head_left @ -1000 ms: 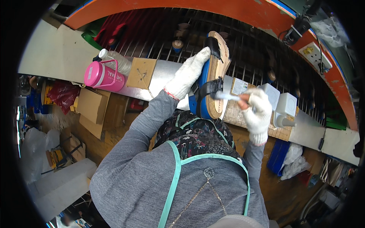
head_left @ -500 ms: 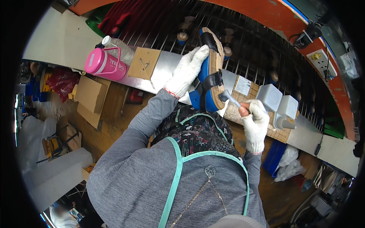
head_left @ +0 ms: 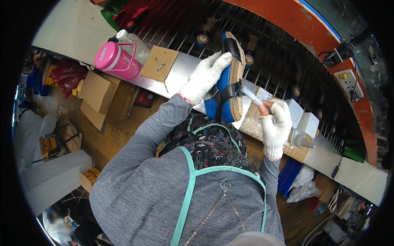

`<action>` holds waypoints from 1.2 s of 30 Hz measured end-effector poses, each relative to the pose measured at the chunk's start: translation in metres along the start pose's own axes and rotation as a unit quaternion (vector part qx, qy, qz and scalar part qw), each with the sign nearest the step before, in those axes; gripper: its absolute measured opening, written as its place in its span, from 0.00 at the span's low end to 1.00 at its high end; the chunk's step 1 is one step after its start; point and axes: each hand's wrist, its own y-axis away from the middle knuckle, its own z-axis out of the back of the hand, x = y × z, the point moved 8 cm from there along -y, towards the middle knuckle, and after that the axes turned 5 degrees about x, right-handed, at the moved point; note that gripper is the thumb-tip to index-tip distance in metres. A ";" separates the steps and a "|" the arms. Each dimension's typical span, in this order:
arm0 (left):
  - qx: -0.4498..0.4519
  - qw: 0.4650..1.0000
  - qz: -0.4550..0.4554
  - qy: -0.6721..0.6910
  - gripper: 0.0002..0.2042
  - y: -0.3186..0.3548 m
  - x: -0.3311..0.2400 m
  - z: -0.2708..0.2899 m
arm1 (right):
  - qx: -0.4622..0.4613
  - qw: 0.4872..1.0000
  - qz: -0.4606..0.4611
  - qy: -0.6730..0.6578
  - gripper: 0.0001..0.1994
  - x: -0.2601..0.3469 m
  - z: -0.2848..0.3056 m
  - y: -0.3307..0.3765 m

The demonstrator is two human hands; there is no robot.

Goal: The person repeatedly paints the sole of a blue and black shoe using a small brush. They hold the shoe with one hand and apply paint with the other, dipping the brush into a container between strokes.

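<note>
A sandal with black straps and a tan sole edge sits on a blue shoe last, tipped on its side with its long axis running away from me. My left hand, in a white knitted glove, is closed around the last's left side. In my right hand, also gloved but with bare fingertips showing, a small brush with a pale handle is pinched. The brush's dark tip is at the sole edge, close to the nearer strap; whether it touches is hard to see.
Beyond the metal ledge is a rack of rods holding more lasts. On the left stand a pink thermal jug, a clear bottle and a cardboard piece with a thin stick. White containers stand at right.
The brush has moved away from me along the sole edge, from the near end to beside the strap. My left hand keeps its hold on the last. The whole view has shifted slightly.
</note>
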 end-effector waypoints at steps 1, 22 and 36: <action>0.002 1.000 -0.007 -0.010 0.32 -0.001 -0.004 -0.001 | 0.012 1.000 -0.007 -0.009 0.09 -0.003 -0.003 -0.003; 0.114 0.974 0.177 0.089 0.44 -0.023 0.055 -0.016 | 0.119 0.988 0.096 -0.018 0.11 0.017 -0.002 -0.041; 0.432 0.511 0.191 0.718 0.35 0.042 0.030 -0.091 | 0.298 0.941 0.157 -0.037 0.12 0.044 -0.047 -0.096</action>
